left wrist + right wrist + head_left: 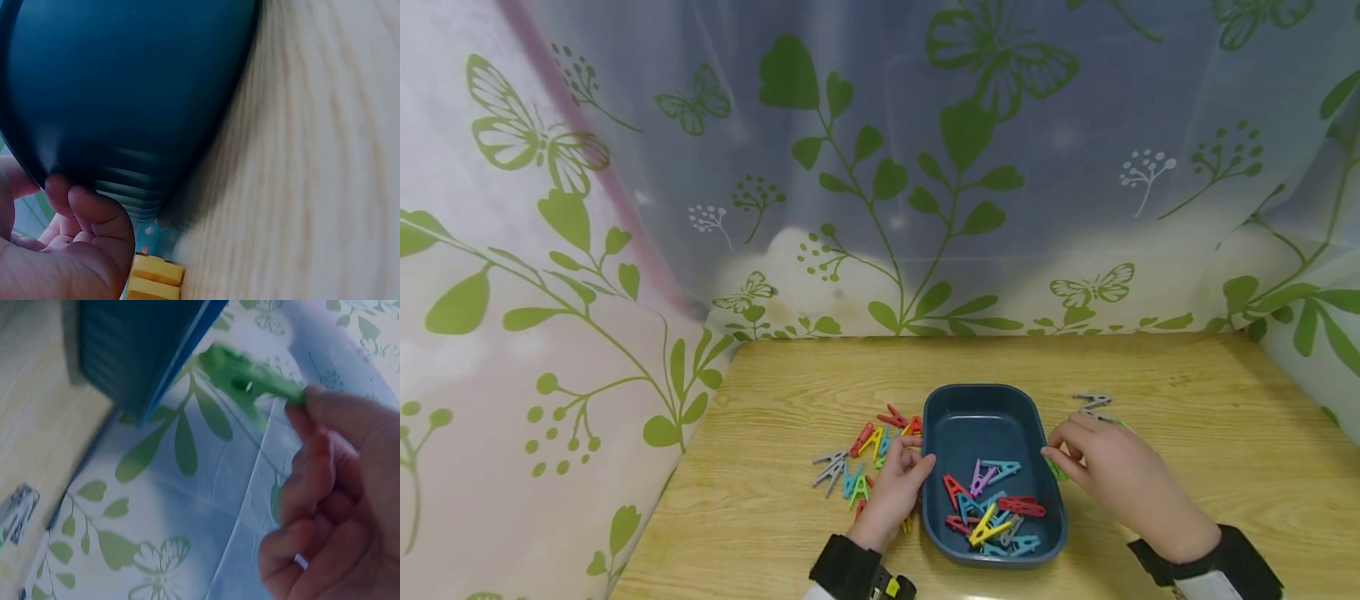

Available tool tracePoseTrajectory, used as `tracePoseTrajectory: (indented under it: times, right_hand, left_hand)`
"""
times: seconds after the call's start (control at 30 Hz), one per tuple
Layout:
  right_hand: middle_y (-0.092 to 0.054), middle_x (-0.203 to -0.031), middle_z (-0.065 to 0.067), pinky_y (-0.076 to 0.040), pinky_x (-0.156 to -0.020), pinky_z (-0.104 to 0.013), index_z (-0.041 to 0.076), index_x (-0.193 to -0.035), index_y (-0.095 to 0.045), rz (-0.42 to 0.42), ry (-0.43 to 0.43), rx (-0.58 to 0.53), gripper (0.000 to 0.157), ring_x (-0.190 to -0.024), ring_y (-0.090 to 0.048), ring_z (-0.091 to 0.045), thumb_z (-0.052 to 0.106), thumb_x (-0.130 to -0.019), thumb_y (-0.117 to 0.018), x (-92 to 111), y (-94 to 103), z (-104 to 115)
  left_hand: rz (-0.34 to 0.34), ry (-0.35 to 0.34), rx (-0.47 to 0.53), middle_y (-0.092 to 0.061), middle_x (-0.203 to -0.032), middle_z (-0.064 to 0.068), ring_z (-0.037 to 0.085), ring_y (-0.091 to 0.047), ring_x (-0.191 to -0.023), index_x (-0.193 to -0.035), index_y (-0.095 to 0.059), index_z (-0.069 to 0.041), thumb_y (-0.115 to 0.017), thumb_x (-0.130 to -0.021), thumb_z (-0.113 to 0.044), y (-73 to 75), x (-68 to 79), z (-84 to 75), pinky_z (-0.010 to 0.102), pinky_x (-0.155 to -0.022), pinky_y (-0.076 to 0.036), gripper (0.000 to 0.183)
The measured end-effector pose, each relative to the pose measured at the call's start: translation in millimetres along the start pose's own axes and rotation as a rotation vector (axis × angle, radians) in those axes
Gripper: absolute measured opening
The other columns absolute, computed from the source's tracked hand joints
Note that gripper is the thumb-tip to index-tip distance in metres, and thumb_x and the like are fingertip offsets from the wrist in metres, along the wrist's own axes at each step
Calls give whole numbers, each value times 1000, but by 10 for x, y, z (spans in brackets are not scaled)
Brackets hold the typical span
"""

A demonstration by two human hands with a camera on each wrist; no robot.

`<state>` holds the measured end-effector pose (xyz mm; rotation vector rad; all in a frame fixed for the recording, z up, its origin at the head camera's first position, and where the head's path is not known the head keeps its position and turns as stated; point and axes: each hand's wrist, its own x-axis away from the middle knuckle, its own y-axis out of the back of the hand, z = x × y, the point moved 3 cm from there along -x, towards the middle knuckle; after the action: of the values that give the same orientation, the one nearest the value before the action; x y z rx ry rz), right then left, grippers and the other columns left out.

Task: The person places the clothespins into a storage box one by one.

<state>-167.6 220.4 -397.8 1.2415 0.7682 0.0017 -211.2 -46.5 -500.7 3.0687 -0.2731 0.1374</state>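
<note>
A dark blue plastic basin (985,433) stands on the table with several coloured clothespins (992,527) in its near half. My left hand (897,483) grips the basin's left rim between thumb and fingers; the left wrist view shows the curled fingers (100,215) at the basin's wall. Just outside the right rim, my right hand (1101,462) pinches a green clothespin (250,375) by one end between thumb and forefinger. In the head view that clothespin is mostly hidden behind the fingertips.
Left of the basin lies a loose heap of red, yellow, blue, green and grey clothespins (831,468), partly behind the left hand. A few grey clothespins (1093,401) lie beyond the right hand. A leaf-patterned curtain (850,167) closes off the wooden table (1225,417) at the back.
</note>
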Motion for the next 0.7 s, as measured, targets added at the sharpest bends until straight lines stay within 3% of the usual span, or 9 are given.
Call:
tracePoseTrajectory:
  times: [0.13,0.33,0.7]
  right_hand:
    - [-51,-76,16,-37,-56,-19,21,-86,-72,37,93,-60,20,-63,-37,7,18,-78,-90,-3,-111,112]
    - [-53,-77,16,-39,-56,-19,22,-85,-70,187,65,-126,15,-62,-40,7,20,-85,-85,-8,-219,204]
    - [-51,-77,17,-37,-56,-21,25,-81,-64,365,25,-170,19,-61,-40,5,24,-89,-81,42,-325,287]
  left_hand:
    - [3,16,-5,-49,-85,0,16,-48,-70,-137,-44,-4,-56,-107,-19,5,-3,12,28,-64,-39,35]
    - [-5,27,-12,-49,-86,0,16,-48,-70,-137,-44,-5,-56,-107,-19,16,-4,13,28,-64,-40,35]
    - [-4,52,-8,-52,-88,1,16,-50,-72,-136,-45,-7,-57,-106,-21,17,-13,7,28,-66,-41,35]
